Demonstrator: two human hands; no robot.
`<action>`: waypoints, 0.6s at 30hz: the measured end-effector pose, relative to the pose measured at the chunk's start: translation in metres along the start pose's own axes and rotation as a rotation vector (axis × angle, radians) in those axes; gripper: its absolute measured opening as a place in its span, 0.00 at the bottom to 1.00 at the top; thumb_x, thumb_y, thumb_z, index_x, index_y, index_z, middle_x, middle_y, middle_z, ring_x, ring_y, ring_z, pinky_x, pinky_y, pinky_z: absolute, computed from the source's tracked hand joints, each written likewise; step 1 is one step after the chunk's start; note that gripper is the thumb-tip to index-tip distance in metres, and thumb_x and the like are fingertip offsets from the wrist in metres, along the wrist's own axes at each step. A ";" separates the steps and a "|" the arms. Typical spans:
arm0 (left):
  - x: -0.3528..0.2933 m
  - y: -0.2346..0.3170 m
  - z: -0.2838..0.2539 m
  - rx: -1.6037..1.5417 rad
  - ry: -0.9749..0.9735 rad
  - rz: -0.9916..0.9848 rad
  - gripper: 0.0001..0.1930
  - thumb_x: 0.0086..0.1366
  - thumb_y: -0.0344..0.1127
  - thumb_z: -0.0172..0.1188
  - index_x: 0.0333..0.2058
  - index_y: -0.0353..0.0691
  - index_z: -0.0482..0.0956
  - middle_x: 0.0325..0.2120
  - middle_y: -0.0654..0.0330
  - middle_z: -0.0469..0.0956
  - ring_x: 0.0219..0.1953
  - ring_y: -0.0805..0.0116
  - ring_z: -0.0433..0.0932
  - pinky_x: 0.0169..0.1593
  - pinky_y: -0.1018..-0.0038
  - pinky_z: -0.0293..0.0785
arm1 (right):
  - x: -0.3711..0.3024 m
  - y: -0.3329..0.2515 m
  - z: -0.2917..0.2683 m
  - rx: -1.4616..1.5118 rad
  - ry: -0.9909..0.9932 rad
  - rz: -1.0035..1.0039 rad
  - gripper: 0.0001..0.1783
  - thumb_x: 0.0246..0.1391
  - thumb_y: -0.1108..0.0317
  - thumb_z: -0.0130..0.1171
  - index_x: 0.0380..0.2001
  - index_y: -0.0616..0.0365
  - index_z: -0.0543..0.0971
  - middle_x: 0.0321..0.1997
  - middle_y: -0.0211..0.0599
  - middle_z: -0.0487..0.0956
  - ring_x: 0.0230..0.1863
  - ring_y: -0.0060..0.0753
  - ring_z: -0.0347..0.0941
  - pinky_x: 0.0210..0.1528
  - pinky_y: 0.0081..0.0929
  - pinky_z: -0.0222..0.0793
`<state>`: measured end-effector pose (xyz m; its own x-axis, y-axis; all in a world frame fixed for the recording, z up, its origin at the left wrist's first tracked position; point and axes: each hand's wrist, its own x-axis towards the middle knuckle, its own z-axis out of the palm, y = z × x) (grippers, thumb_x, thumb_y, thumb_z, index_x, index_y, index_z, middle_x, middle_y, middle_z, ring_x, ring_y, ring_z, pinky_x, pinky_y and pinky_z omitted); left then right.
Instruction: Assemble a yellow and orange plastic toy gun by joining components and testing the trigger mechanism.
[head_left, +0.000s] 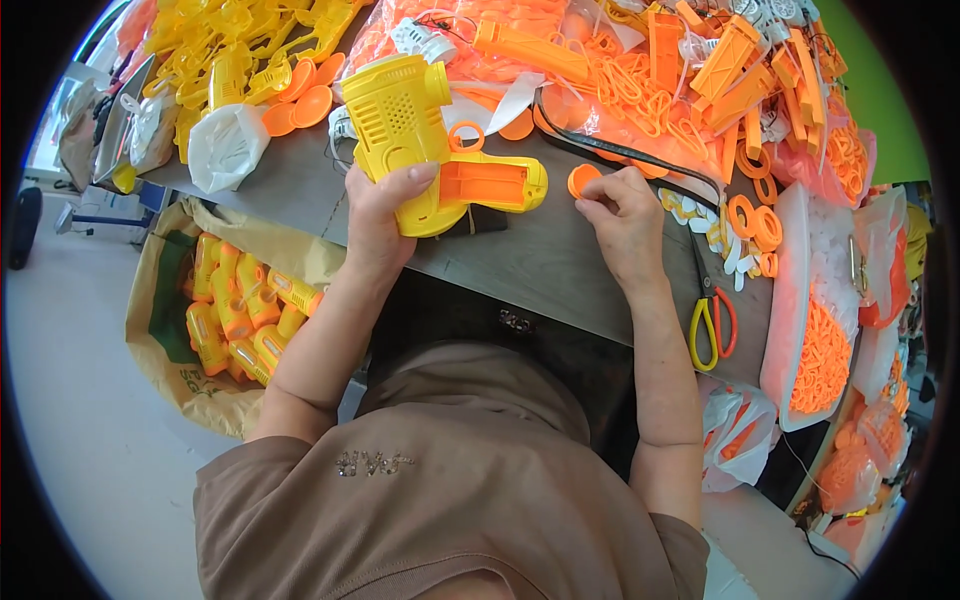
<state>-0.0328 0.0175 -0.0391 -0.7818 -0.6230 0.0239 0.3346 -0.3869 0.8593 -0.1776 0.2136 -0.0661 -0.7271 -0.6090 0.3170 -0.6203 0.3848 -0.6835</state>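
My left hand [385, 205] is closed round a yellow gun-shaped plastic toy body [388, 120], held just above the front of the table. Its handle points right and shows an open orange compartment [488, 185]; a small orange ring [465, 137] sits in the corner above the handle. To the right, my right hand [625, 215] pinches a small round orange cap [583, 180] between thumb and fingers. The cap is apart from the toy body. Scissors [712, 325] with one yellow and one red handle lie right of my right forearm.
Yellow shells [250, 50] and orange parts [630, 85] pile at the back. A black strap [630, 152] crosses behind my right hand. A tub of orange pieces [822, 355] stands right; a sack of yellow-orange toys [250, 300] stands left, below the table [500, 275].
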 end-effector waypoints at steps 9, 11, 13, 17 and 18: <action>-0.004 0.003 0.008 0.052 -0.062 0.051 0.27 0.46 0.31 0.61 0.48 0.28 0.69 0.39 0.55 0.75 0.39 0.67 0.76 0.45 0.73 0.72 | -0.011 -0.002 -0.006 0.027 -0.016 -0.077 0.05 0.45 0.78 0.60 0.28 0.64 0.75 0.30 0.31 0.70 0.27 0.19 0.67 0.29 0.19 0.63; -0.004 0.003 0.009 0.044 -0.055 0.043 0.27 0.46 0.31 0.61 0.48 0.28 0.69 0.39 0.55 0.75 0.39 0.67 0.76 0.45 0.73 0.72 | -0.011 0.000 -0.007 -0.018 0.036 -0.168 0.04 0.48 0.76 0.57 0.28 0.65 0.73 0.32 0.31 0.72 0.25 0.16 0.66 0.26 0.17 0.62; -0.004 0.005 0.010 0.047 -0.051 0.042 0.27 0.46 0.31 0.60 0.47 0.29 0.69 0.39 0.55 0.75 0.39 0.67 0.76 0.44 0.73 0.72 | -0.010 0.003 -0.011 0.093 0.023 -0.080 0.03 0.51 0.75 0.56 0.28 0.64 0.73 0.31 0.31 0.73 0.24 0.16 0.67 0.25 0.16 0.63; -0.004 0.006 0.012 0.033 -0.043 0.039 0.27 0.47 0.32 0.60 0.47 0.29 0.69 0.39 0.55 0.75 0.39 0.67 0.76 0.44 0.73 0.72 | -0.011 -0.008 -0.023 0.563 0.022 0.347 0.03 0.56 0.73 0.52 0.30 0.61 0.74 0.26 0.31 0.74 0.22 0.16 0.69 0.24 0.15 0.65; -0.003 0.004 0.014 0.008 -0.035 0.042 0.27 0.47 0.32 0.60 0.48 0.28 0.69 0.39 0.54 0.75 0.39 0.66 0.76 0.44 0.72 0.72 | -0.013 -0.012 -0.027 0.561 0.023 0.346 0.03 0.56 0.73 0.52 0.30 0.61 0.74 0.26 0.31 0.74 0.22 0.16 0.69 0.24 0.15 0.65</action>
<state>-0.0363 0.0276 -0.0281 -0.7854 -0.6141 0.0779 0.3634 -0.3556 0.8611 -0.1686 0.2350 -0.0442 -0.8670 -0.4975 0.0272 -0.1065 0.1316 -0.9856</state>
